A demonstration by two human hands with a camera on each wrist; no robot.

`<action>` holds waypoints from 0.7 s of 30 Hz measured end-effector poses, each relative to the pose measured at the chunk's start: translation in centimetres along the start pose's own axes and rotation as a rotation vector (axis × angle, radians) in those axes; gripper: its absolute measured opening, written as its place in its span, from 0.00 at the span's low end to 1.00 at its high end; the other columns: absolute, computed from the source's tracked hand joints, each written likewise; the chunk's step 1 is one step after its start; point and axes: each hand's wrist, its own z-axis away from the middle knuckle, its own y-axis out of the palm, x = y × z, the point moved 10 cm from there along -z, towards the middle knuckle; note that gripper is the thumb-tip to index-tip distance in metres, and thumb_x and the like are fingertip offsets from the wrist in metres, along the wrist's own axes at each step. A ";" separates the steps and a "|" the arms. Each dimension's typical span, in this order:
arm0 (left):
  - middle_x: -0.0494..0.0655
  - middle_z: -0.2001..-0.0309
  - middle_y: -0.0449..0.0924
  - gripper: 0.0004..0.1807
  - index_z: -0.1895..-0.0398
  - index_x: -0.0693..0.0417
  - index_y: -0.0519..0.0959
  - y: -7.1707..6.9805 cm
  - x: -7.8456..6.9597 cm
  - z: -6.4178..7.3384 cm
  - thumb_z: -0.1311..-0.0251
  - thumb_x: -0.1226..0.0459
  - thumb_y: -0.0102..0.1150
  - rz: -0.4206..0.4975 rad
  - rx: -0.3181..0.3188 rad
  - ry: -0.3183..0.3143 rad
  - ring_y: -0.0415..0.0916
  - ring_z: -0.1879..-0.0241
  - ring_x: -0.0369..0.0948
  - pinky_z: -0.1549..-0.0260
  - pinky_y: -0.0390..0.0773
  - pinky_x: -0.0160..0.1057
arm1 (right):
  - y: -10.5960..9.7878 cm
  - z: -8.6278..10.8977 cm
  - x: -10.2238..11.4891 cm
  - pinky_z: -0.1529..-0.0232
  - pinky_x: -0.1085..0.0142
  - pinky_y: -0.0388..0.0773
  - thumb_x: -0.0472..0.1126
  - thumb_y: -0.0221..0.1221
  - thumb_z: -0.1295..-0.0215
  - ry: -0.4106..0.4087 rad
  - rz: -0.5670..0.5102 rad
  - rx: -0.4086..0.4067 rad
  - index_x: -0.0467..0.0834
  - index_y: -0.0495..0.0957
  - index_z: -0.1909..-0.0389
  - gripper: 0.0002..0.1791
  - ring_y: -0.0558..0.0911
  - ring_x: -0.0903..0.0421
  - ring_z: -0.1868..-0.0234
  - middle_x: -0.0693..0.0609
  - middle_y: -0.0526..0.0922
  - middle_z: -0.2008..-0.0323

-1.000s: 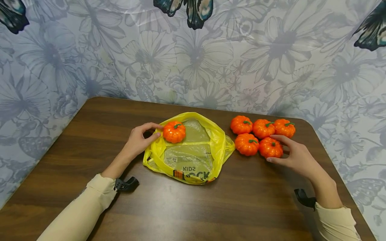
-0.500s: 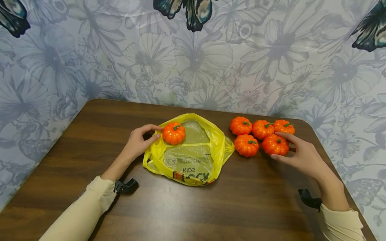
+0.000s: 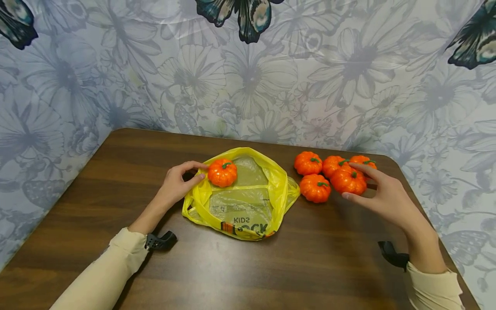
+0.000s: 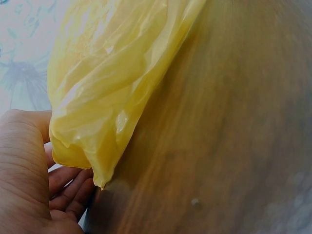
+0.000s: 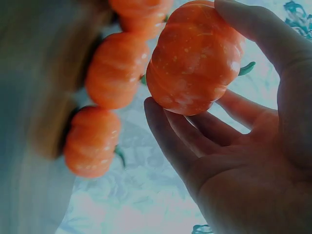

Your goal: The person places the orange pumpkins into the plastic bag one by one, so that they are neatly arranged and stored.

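Note:
In the head view my left hand (image 3: 177, 184) pinches the left rim of a yellow plastic bag (image 3: 276, 183) that lies with its mouth spread on the table. One small orange toy pumpkin (image 3: 222, 173) sits in the bag's mouth, close to my left fingertips. My right hand (image 3: 389, 200) holds another pumpkin (image 5: 195, 58) between thumb and fingertips. The right wrist view shows it nearer than the rest, its green stem pointing away. In the left wrist view the bag's yellow side (image 4: 112, 83) covers part of my left fingers.
Several more orange pumpkins, such as the front one (image 3: 315, 188) and the back left one (image 3: 308, 163), cluster on the brown table (image 3: 217, 275) right of the bag. A patterned wall (image 3: 252, 90) stands behind the table's far edge.
My right hand first shifted right with its pumpkin, away from the front-row neighbour, then came back left and slightly up, overlapping the back pumpkins. My left hand and the bag hardly moved.

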 end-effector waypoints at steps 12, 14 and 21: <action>0.50 0.45 0.88 0.13 0.44 0.51 0.87 -0.2 -0.1 0.1 0.29 0.63 0.67 -0.016 -0.003 -0.001 0.79 0.52 0.45 0.55 0.73 0.36 | 1.4 -2.3 4.9 0.44 0.44 0.74 0.54 0.79 0.43 -0.076 -0.022 0.007 0.54 0.73 0.26 0.44 0.82 0.43 0.42 0.43 0.82 0.36; 0.50 0.45 0.88 0.13 0.44 0.51 0.87 -0.2 -0.2 0.1 0.30 0.64 0.67 -0.014 -0.006 -0.002 0.79 0.53 0.45 0.56 0.74 0.37 | 1.8 -2.7 5.7 0.46 0.45 0.76 0.54 0.78 0.43 -0.090 -0.029 0.014 0.54 0.73 0.26 0.43 0.83 0.45 0.45 0.44 0.83 0.36; 0.50 0.43 0.87 0.13 0.44 0.51 0.87 -0.2 -0.3 0.1 0.29 0.63 0.67 0.012 0.004 -0.003 0.80 0.45 0.48 0.46 0.75 0.49 | 3.5 -4.2 8.2 0.40 0.43 0.81 0.51 0.78 0.41 -0.109 -0.118 0.059 0.51 0.72 0.26 0.43 0.82 0.46 0.37 0.49 0.79 0.32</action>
